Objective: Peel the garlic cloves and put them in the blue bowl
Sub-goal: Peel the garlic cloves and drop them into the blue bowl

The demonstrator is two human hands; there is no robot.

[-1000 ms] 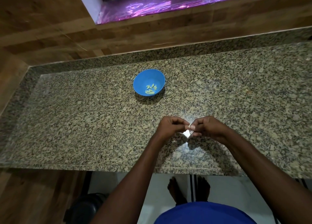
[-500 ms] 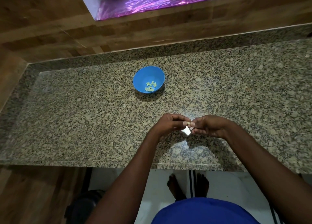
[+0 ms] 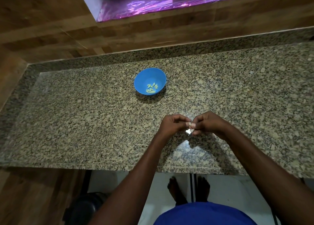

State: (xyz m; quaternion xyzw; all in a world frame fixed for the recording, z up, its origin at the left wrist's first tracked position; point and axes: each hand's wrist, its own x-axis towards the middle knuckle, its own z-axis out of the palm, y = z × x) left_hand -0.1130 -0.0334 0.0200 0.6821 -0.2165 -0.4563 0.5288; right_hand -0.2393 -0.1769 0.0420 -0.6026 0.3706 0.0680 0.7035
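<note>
Barely any change from a second ago: left hand [image 3: 173,125] and right hand [image 3: 208,123] still pinch one garlic clove [image 3: 190,125] together, nearer the person than the blue bowl [image 3: 149,83]. Peeled cloves [image 3: 151,88] sit inside, so peeling's ongoing.

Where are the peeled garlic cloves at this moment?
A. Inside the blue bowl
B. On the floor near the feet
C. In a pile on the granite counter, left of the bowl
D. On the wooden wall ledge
A: the small pale peeled cloves lie together on the bottom of the blue bowl, while the left hand and right hand pinch one more small piece between them above the counter.
</note>
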